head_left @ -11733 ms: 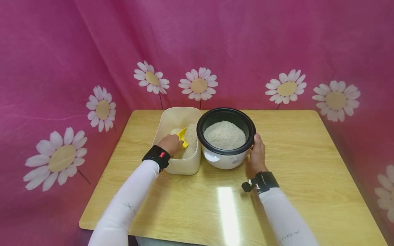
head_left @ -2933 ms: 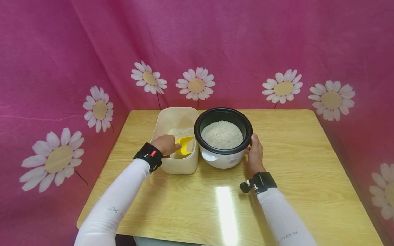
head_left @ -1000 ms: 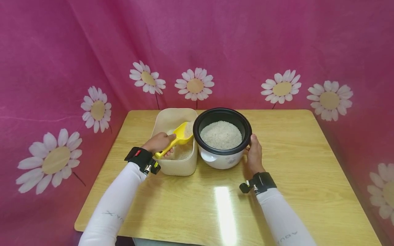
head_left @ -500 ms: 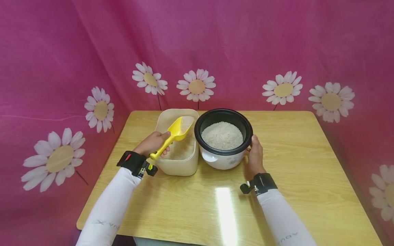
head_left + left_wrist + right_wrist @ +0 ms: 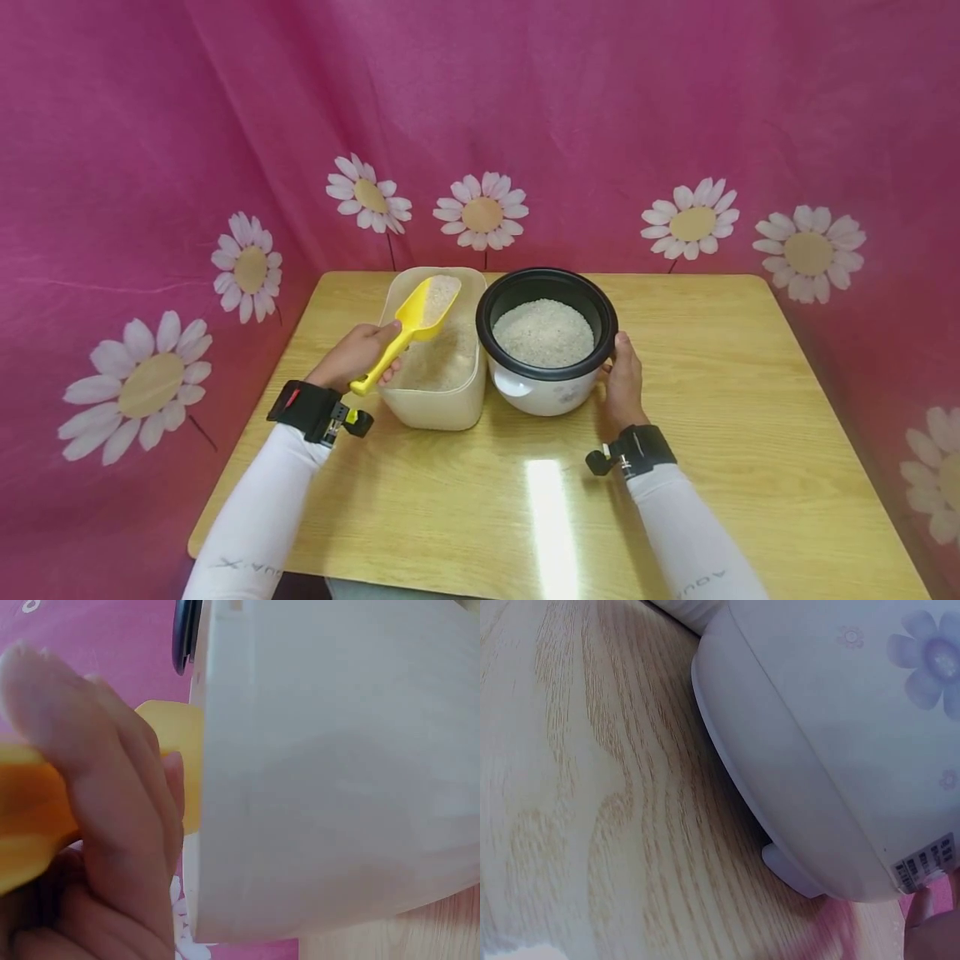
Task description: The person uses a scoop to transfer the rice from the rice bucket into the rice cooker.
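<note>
My left hand (image 5: 358, 354) grips the handle of a yellow scoop (image 5: 412, 317), whose bowl carries rice and is raised over the cream bin (image 5: 438, 410). In the left wrist view my fingers (image 5: 124, 817) curl round the yellow handle beside the bin's wall. Rice lies low in the bin. My right hand (image 5: 624, 383) holds the right side of a white rice cooker (image 5: 543, 398), thumb near its black rim. Inside its dark pot (image 5: 517, 287) is a heap of rice (image 5: 546, 333). In the right wrist view only some fingertips show, beside the cooker's label (image 5: 926, 862).
The bin and the cooker stand side by side on a wooden table (image 5: 720, 417), near its back edge. A pink curtain (image 5: 570, 125) with printed daisies hangs behind and at both sides. A bright reflection lies on the table in front of the cooker.
Earlier my left hand dug the scoop into the rice in the bin. Now the filled scoop is lifted up and drawn back to the left. The right hand keeps its hold on the cooker.
</note>
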`<action>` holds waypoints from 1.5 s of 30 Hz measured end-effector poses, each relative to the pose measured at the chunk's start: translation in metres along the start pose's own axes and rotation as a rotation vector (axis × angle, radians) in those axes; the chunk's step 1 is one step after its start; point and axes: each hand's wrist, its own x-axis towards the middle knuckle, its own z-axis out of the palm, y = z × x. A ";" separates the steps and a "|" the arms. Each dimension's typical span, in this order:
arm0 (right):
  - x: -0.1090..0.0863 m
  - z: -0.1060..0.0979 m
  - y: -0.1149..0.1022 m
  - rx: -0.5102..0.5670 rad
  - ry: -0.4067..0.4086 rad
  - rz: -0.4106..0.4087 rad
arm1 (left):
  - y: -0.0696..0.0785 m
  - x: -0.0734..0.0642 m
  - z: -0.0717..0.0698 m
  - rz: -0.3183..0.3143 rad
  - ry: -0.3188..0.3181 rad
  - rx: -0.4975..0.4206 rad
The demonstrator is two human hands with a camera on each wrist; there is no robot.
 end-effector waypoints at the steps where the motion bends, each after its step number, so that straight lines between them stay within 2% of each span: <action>1: 0.000 0.000 0.000 0.001 -0.001 -0.004 | 0.000 0.000 0.000 0.002 0.003 -0.001; 8: 0.000 -0.003 0.000 0.014 -0.007 -0.005 | 0.012 -0.004 0.008 0.056 -0.006 0.009; 15: -0.001 -0.004 0.000 0.010 -0.002 0.008 | 0.034 -0.007 0.024 0.109 -0.061 -0.012; 18: -0.002 -0.004 0.001 0.020 0.008 0.019 | 0.042 -0.007 0.032 0.126 -0.068 0.009; 28: -0.004 -0.003 0.000 0.016 -0.013 0.004 | 0.064 -0.002 0.052 0.173 -0.046 0.143; 37: -0.003 -0.002 -0.003 0.009 -0.004 0.022 | 0.076 0.005 0.065 0.184 0.064 0.391; 45: -0.004 -0.002 -0.003 0.012 -0.008 0.006 | 0.083 0.008 0.074 0.172 0.093 0.473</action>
